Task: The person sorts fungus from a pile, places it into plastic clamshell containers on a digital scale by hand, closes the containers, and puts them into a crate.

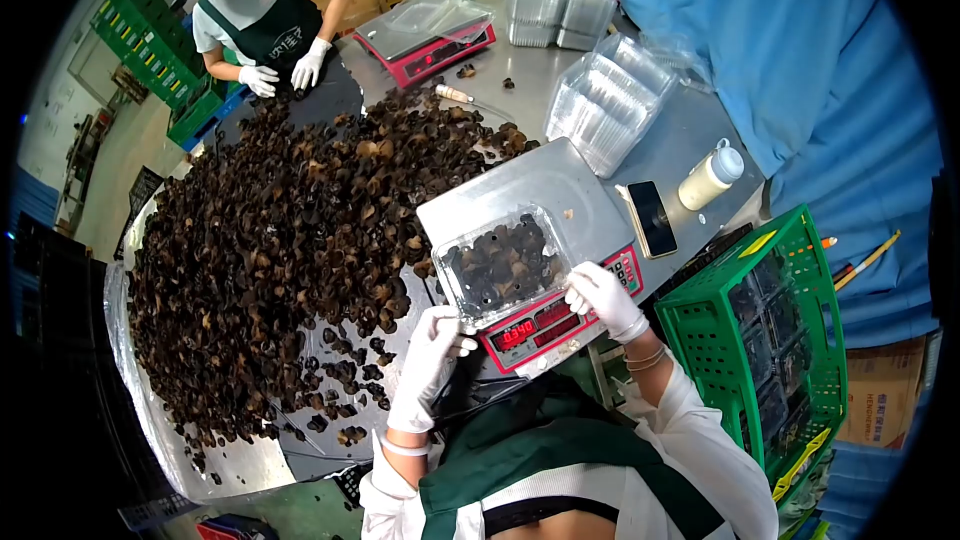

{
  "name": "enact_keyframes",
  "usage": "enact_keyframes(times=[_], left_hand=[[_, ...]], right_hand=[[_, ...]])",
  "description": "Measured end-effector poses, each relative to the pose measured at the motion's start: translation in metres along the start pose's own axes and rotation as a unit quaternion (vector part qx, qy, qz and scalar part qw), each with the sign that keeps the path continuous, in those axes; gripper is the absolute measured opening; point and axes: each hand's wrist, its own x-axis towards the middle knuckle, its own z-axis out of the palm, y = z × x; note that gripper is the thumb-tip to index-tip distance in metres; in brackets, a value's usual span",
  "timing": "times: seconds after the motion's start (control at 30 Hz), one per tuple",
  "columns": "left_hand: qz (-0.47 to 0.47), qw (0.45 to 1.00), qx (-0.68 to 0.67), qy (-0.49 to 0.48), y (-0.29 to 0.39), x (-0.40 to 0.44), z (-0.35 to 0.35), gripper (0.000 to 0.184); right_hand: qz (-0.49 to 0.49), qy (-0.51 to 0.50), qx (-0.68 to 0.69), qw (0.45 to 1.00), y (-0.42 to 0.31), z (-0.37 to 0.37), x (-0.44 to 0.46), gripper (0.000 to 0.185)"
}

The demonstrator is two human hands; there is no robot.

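- The clear tray (520,306), sitting on the scale (590,200), seemed light and thin-walled, likely to flex; opposite rims looked the best hold.
- Its dark fungus (508,258) looked soft, rumpled, black and brown.
- From where I stood, the left hand (431,350) curled its fingers by the near-left corner; the right hand (606,301) bunched its own at the near-right. Pinching or not, I couldn't tell.

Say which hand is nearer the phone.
Right. The right hand is by the near-right corner of the clear tray, just nearer the wearer than the phone; the left hand is farther off, by the tray's near-left corner.
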Motion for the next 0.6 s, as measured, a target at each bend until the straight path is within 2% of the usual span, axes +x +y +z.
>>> enact_keyframes(times=[0.03,0.07,0.1,0.2,0.27,0.33,0.4,0.47,0.5,0.6], left_hand=[[0.025,0.998,0.055,0.019,0.008,-0.003,-0.008,0.029],[0.04,0.993,0.083,0.073,0.012,-0.004,-0.02,0.028],[0.054,0.987,0.085,0.122,0.017,-0.005,-0.035,0.028],[0.082,0.966,0.072,0.235,0.02,-0.006,-0.071,0.029],[0.132,0.961,0.071,0.23,0.014,-0.001,-0.078,0.029],[0.144,0.964,0.084,0.209,0.019,0.001,-0.061,0.027],[0.134,0.971,0.091,0.174,0.024,0.003,-0.04,0.022],[0.102,0.98,0.109,0.13,0.024,0.007,-0.022,0.021],[0.107,0.982,0.121,0.096,0.02,0.01,-0.018,0.02],[0.104,0.98,0.163,0.052,0.011,0.021,-0.006,0.019]], right_hand=[[0.011,0.028,-0.016,0.999,-0.011,-0.006,-0.002,0.018],[0.022,0.057,-0.032,0.998,-0.018,-0.013,-0.003,0.021],[-0.015,0.068,-0.043,0.997,-0.013,-0.026,-0.004,0.027],[-0.032,0.109,-0.061,0.992,-0.021,-0.037,-0.011,0.029],[-0.033,0.109,-0.054,0.992,-0.022,-0.035,-0.01,0.027],[-0.07,0.131,-0.056,0.987,-0.023,-0.021,-0.004,0.025],[-0.079,0.135,-0.124,0.98,-0.024,-0.01,0.001,0.032],[-0.172,0.157,-0.199,0.952,-0.023,0.003,0.004,0.04],[-0.182,0.154,-0.233,0.943,-0.026,0.007,0.004,0.046],[-0.213,0.162,-0.257,0.929,-0.02,0.014,0.009,0.047]])
